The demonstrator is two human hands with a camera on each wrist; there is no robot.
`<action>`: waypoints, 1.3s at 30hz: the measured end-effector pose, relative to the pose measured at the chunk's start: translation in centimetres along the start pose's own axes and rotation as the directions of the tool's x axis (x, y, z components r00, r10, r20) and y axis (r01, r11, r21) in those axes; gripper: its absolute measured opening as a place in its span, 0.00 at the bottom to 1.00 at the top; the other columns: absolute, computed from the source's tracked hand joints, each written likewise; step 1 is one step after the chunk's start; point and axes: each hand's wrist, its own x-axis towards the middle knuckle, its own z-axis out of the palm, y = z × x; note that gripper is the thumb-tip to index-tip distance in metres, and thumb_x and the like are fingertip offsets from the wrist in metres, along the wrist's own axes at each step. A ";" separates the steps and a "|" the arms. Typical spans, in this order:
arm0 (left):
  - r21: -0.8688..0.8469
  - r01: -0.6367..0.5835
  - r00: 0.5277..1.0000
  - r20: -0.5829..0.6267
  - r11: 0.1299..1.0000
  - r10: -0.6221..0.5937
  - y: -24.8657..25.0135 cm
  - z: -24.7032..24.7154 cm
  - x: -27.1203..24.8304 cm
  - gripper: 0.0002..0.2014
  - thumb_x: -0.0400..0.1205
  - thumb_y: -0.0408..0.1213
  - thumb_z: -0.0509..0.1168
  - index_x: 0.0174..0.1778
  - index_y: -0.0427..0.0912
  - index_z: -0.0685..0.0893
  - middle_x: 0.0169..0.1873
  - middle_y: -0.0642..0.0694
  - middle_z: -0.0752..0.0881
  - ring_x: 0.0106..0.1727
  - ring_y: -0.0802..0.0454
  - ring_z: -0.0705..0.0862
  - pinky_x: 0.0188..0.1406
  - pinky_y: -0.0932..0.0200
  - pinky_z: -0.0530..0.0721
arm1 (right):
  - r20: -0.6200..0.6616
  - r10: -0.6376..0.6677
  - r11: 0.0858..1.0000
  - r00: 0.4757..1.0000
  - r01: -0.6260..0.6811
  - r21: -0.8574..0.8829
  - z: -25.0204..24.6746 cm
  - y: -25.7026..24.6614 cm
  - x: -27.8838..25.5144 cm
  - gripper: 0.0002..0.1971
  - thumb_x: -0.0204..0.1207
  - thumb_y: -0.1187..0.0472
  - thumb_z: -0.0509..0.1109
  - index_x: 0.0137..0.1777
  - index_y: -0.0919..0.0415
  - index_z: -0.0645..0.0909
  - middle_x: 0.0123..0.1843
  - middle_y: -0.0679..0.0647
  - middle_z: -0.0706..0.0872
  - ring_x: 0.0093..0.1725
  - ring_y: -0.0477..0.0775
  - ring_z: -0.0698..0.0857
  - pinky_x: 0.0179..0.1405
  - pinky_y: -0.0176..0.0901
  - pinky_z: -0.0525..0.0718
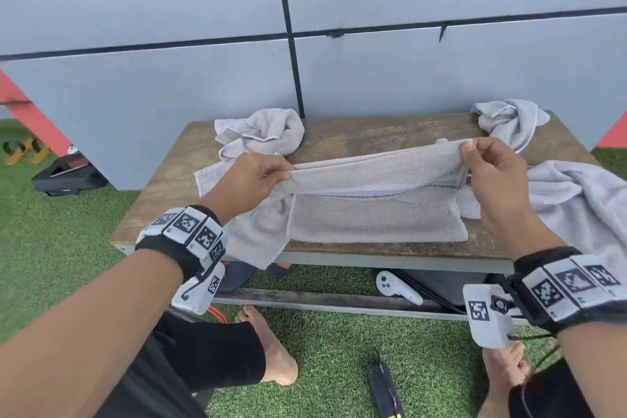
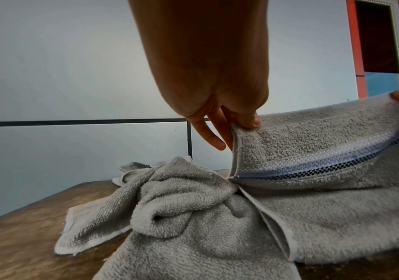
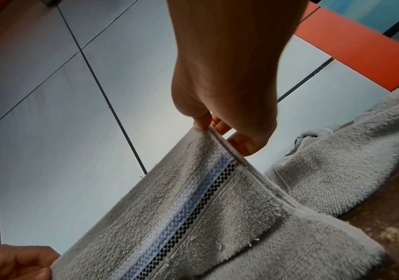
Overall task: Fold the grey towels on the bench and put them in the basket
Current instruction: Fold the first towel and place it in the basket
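Note:
A grey towel (image 1: 376,176) with a white, blue and checked stripe is stretched between my hands above the wooden bench (image 1: 373,132). Its lower part lies flat on the bench near the front edge. My left hand (image 1: 261,173) pinches the towel's left top corner (image 2: 244,130) between thumb and fingers. My right hand (image 1: 488,163) pinches the right top corner (image 3: 205,132) the same way. Another grey towel (image 2: 181,204) lies crumpled under and beside my left hand, hanging over the bench's front edge. No basket is in view.
Crumpled grey towels lie at the back left (image 1: 268,132), the back right (image 1: 509,119) and the right end (image 1: 576,200) of the bench. A grey panelled wall (image 1: 203,71) stands behind. Below are artificial grass, a white controller (image 1: 397,287), my bare feet and a dark device (image 1: 383,383).

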 end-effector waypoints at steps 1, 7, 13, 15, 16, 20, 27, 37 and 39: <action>0.022 0.000 1.000 0.009 1.000 0.000 0.1 0.0 0.0 0.07 0.85 0.32 0.68 0.53 0.43 0.92 0.43 0.49 0.92 0.45 0.45 0.88 0.52 0.47 0.86 | 0.000 0.002 1.000 1.000 -0.002 -0.007 0.0 0.0 0.0 0.07 0.81 0.54 0.71 0.41 0.45 0.85 0.39 0.43 0.84 0.42 0.46 0.80 0.49 0.50 0.79; 0.154 -0.071 0.996 0.061 0.986 0.062 0.3 -0.1 -0.2 0.07 0.87 0.32 0.64 0.53 0.43 0.88 0.35 0.59 0.84 0.32 0.62 0.77 0.36 0.64 0.75 | -0.009 0.010 0.999 1.000 -0.010 -0.039 0.0 0.2 0.0 0.09 0.80 0.52 0.71 0.37 0.44 0.84 0.37 0.43 0.83 0.41 0.45 0.79 0.49 0.50 0.77; 0.200 -0.092 0.992 0.104 0.975 0.072 0.7 -0.3 -0.6 0.07 0.88 0.31 0.61 0.58 0.47 0.78 0.36 0.41 0.84 0.34 0.47 0.80 0.36 0.51 0.78 | -0.047 0.046 0.995 0.998 -0.049 -0.081 0.0 0.3 -0.1 0.10 0.83 0.55 0.70 0.38 0.47 0.82 0.35 0.42 0.80 0.38 0.44 0.76 0.48 0.49 0.77; 0.185 -0.082 0.993 0.094 0.979 0.065 0.7 -0.3 -0.6 0.08 0.88 0.32 0.60 0.60 0.47 0.74 0.36 0.37 0.84 0.34 0.43 0.80 0.37 0.49 0.79 | -0.064 0.056 0.994 0.996 -0.062 -0.092 0.0 0.2 -0.1 0.10 0.83 0.55 0.70 0.38 0.47 0.81 0.35 0.43 0.79 0.37 0.44 0.75 0.46 0.48 0.76; 0.179 -0.077 0.994 0.087 0.981 0.062 0.7 -0.3 -0.5 0.08 0.88 0.32 0.60 0.61 0.47 0.74 0.36 0.38 0.85 0.34 0.43 0.81 0.37 0.49 0.79 | -0.069 0.056 0.993 0.996 -0.063 -0.096 0.0 0.2 -0.1 0.10 0.83 0.55 0.70 0.38 0.48 0.81 0.35 0.43 0.79 0.37 0.44 0.75 0.45 0.48 0.76; 0.202 -0.065 0.997 0.044 0.977 0.057 0.5 -0.3 -0.1 0.07 0.88 0.32 0.61 0.56 0.45 0.82 0.36 0.43 0.86 0.33 0.46 0.81 0.33 0.55 0.77 | -0.079 0.030 0.995 0.996 -0.038 -0.096 0.2 -0.1 -0.2 0.09 0.84 0.56 0.70 0.40 0.48 0.81 0.35 0.44 0.78 0.35 0.43 0.74 0.42 0.45 0.75; 0.134 0.015 0.998 -0.063 0.991 -0.006 1.1 -0.5 0.4 0.08 0.86 0.34 0.66 0.53 0.37 0.90 0.40 0.44 0.89 0.40 0.43 0.87 0.45 0.45 0.86 | -0.087 0.025 0.993 0.996 -0.035 -0.111 0.1 -0.3 0.0 0.07 0.87 0.57 0.66 0.52 0.59 0.81 0.34 0.45 0.75 0.33 0.40 0.71 0.34 0.31 0.71; 0.106 0.088 0.988 -0.138 0.990 -0.073 0.2 -0.5 -0.2 0.06 0.83 0.40 0.72 0.44 0.41 0.90 0.36 0.47 0.89 0.39 0.48 0.87 0.34 0.75 0.77 | -0.018 0.039 0.988 0.999 -0.042 -0.149 0.1 -0.2 -0.2 0.07 0.86 0.57 0.67 0.50 0.58 0.84 0.36 0.45 0.78 0.37 0.42 0.74 0.42 0.38 0.74; 0.097 0.090 0.986 -0.150 0.991 -0.075 -0.1 -0.4 -0.2 0.06 0.83 0.40 0.72 0.45 0.41 0.90 0.36 0.48 0.88 0.38 0.52 0.86 0.34 0.76 0.77 | -0.012 0.020 0.987 1.000 -0.022 -0.160 0.2 -0.4 -0.3 0.07 0.85 0.58 0.67 0.47 0.57 0.84 0.34 0.46 0.77 0.35 0.42 0.73 0.40 0.37 0.73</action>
